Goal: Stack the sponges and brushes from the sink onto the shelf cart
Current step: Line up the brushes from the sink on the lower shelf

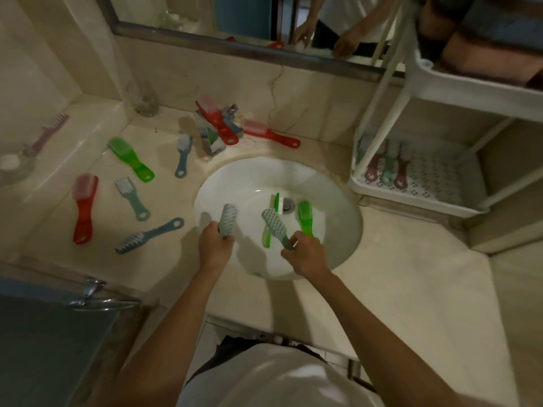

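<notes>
My left hand point(216, 245) grips a pale teal brush point(228, 218) by its handle over the left side of the white sink point(235, 183). My right hand point(305, 254) holds a second teal brush point(273, 226) over the middle of the basin. Two green brushes point(305, 217) lie in the sink, one near the drain point(289, 204), the other partly under the held brush. The white shelf cart point(417, 201) stands at the right; three brushes point(388, 168) lie side by side on its lower shelf.
Several brushes are scattered on the counter left of the sink: red point(83, 207), green point(130, 158) and blue point(150, 235) ones. Two red brushes point(270, 133) lie by the chrome tap point(213, 136). A mirror point(235, 22) runs along the back wall. A glass point(144, 101) stands behind.
</notes>
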